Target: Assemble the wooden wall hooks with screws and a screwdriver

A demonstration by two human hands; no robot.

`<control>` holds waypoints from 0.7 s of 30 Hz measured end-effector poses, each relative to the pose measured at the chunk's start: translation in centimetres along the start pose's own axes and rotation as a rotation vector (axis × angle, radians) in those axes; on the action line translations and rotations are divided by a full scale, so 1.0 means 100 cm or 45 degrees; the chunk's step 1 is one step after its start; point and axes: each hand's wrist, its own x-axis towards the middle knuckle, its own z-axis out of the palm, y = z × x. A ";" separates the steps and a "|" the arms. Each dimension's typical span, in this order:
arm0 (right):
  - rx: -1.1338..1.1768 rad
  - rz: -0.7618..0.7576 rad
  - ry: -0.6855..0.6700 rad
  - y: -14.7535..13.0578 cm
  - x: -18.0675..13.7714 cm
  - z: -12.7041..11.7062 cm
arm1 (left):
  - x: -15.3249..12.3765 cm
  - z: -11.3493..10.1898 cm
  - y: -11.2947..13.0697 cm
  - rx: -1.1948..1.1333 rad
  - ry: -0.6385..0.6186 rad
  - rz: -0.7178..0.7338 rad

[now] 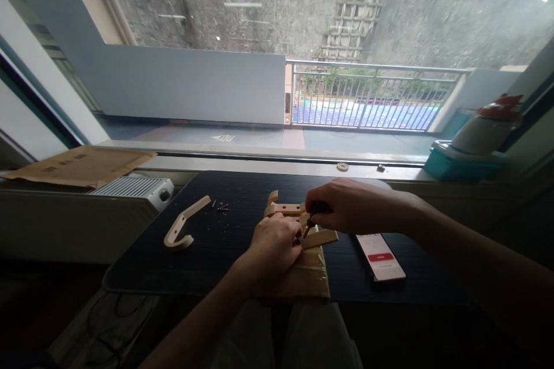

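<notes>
My right hand [331, 204] is closed around the dark handle of a screwdriver [308, 227], whose shaft slants down to a wooden piece. My left hand [277, 239] has its fingers curled over that pale wooden piece [321, 238], beside the screwdriver's tip. Under it is a tan block [314, 277] in shiny clear wrapping, at the table's front edge. Just beyond my hands lies a curved wooden hook [291, 208] with dark holes. What my left fingertips touch is partly hidden.
On the black table [142, 265] lie another wooden hook [175, 229], several small screws [222, 206] and scattered crumbs. A lit phone [383, 256] rests at the right. A brown envelope [82, 165] is at the left, a teal box [459, 164] by the window.
</notes>
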 end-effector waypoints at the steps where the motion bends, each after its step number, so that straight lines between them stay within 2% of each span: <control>1: 0.002 -0.005 0.010 0.000 0.000 0.000 | 0.000 0.000 0.000 0.005 0.002 -0.002; 21: 0.002 -0.080 0.004 -0.004 0.009 0.004 | -0.001 0.000 0.000 -0.004 0.021 0.040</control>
